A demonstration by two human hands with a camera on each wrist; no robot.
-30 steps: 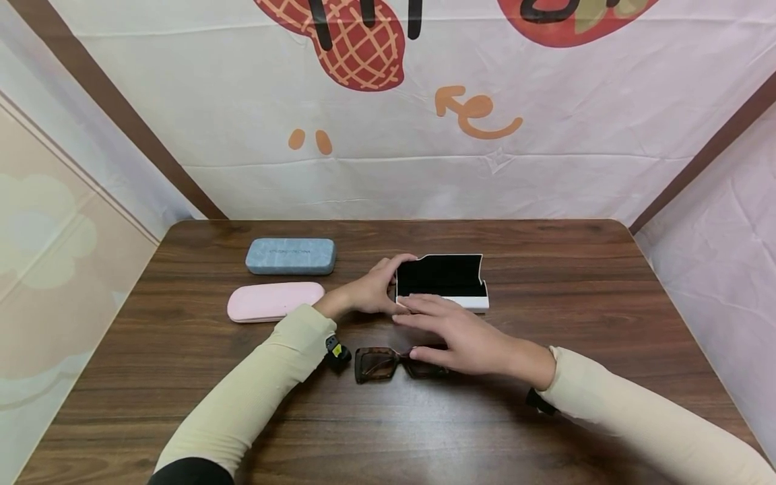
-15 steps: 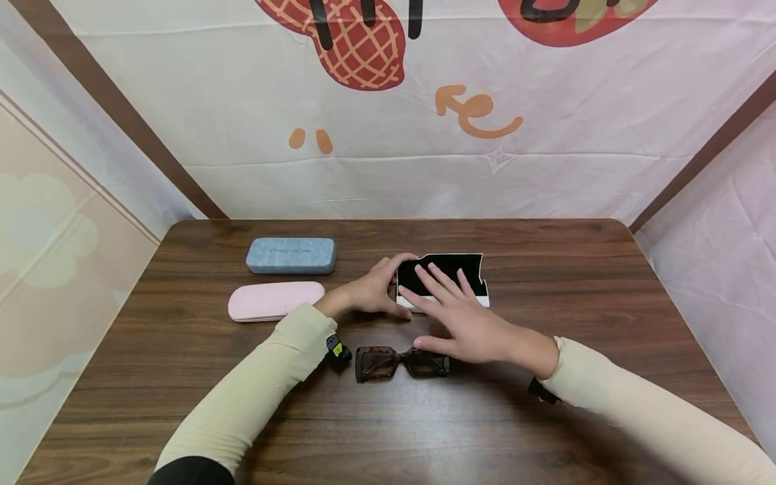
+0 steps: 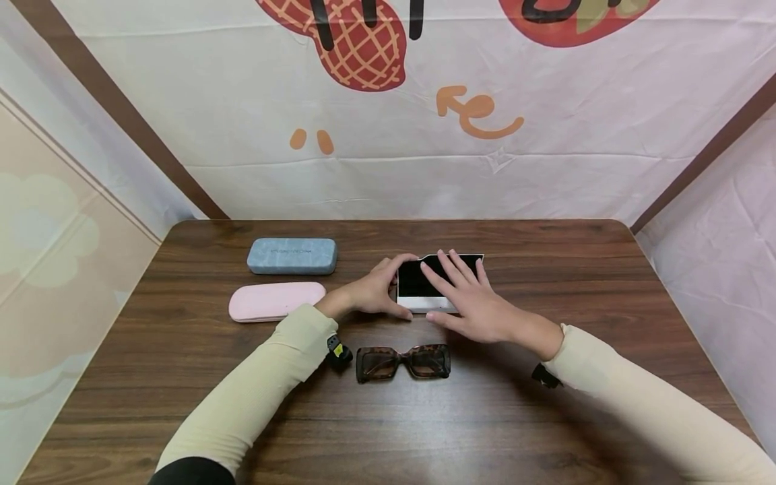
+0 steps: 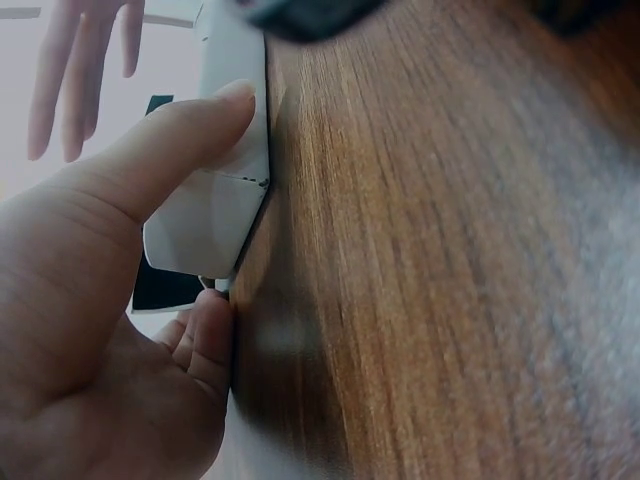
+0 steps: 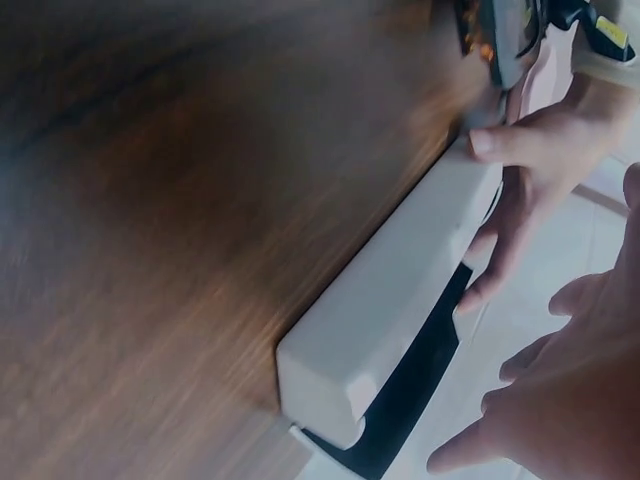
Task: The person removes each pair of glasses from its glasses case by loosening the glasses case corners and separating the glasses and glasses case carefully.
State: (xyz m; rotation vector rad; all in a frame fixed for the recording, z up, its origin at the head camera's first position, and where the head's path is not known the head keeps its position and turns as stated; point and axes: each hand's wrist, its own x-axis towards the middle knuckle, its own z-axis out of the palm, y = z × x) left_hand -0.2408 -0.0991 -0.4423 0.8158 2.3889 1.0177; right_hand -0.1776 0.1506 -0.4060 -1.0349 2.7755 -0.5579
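A white glasses case with a black lining lies open on the table, its lid tipped back. My left hand grips its left end, thumb against the front wall and fingers round the back; the left wrist view shows the thumb pressed on the white case. Over the right part of the case, my right hand is spread with straight fingers and holds nothing. It hides part of the lining in the head view. Nearer the front, tortoiseshell sunglasses rest with their lenses facing the front of the table.
A pink glasses case lies closed beside my left wrist. Behind it is a closed blue glasses case. The wooden table ends at a printed cloth backdrop.
My right hand has moved up and right, away from the sunglasses, and its fingers have spread over the white case. The left hand has kept its grip.
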